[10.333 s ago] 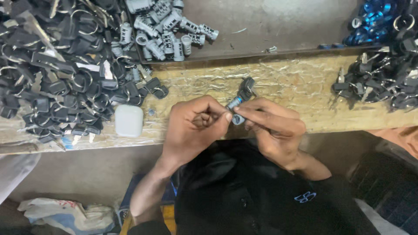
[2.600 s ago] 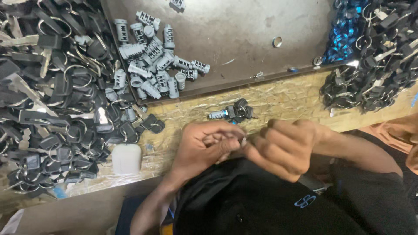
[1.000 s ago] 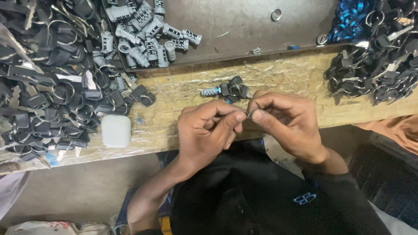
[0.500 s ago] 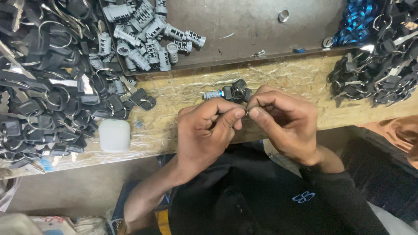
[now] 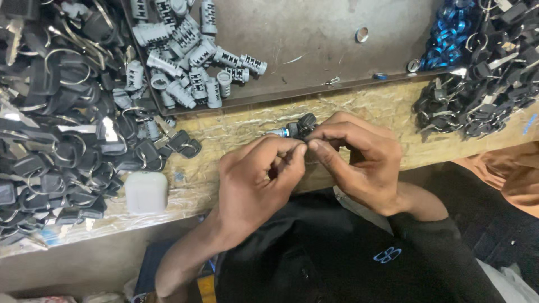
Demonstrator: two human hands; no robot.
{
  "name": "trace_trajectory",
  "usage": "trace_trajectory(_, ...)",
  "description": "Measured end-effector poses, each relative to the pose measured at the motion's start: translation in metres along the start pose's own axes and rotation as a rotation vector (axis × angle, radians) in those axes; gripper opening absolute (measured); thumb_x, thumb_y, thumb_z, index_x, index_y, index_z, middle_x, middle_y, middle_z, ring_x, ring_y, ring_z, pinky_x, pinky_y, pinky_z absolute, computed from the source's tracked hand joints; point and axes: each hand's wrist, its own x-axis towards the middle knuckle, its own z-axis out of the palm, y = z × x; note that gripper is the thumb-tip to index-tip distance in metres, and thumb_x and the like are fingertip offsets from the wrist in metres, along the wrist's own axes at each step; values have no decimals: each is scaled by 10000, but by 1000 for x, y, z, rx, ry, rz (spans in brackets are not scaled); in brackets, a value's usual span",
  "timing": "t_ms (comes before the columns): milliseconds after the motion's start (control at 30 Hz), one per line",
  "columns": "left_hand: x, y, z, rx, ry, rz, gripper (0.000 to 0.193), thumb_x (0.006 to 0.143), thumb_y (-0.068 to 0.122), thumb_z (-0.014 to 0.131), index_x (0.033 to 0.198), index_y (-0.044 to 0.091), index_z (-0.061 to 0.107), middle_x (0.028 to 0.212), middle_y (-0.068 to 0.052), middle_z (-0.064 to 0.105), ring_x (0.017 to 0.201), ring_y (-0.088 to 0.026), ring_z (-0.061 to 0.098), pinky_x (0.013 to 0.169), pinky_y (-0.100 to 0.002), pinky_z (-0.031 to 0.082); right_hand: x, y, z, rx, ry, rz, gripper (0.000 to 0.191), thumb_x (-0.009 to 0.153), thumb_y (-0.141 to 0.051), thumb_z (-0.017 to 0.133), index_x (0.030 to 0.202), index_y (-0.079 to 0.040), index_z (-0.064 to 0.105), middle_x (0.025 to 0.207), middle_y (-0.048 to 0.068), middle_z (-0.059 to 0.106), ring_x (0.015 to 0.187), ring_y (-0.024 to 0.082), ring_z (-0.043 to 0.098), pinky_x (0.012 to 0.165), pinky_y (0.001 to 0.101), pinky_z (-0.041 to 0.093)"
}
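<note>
Black lock part now pinched between both hands, mid-frame.
The left hand (image 5: 255, 179) and right hand (image 5: 359, 160) have closed together on the small lock part (image 5: 300, 126) above the worktop (image 5: 236, 132).

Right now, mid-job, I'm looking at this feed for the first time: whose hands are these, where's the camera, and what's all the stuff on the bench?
There is no machine here. One camera sits on a person's head and looks down at that person's own bare hands over a wooden bench edge wrapped in clear film. The left hand and right hand meet fingertip to fingertip, pinching something small; it is too hidden to name. Just beyond the fingers lies a small black and silver lock part.

To the left is a big heap of black-headed keys on wire rings, with a small white rounded case beside it. Behind the bench edge a dark metal tray holds grey slotted lock cylinders. At the right lie another pile of black keys and some blue metal rings.
</note>
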Motion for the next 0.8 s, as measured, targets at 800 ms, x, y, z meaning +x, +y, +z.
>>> trace_trajectory(800,-26,-42,2,-333,143,-341,27,978,9,698,959,-7,709,724,74,545,630,19,431,545,-169,321,84,63,-88,-716,249,-394,106,1077,-8,690,997,42,738,837,124,693,701,213,635,652,304,456)
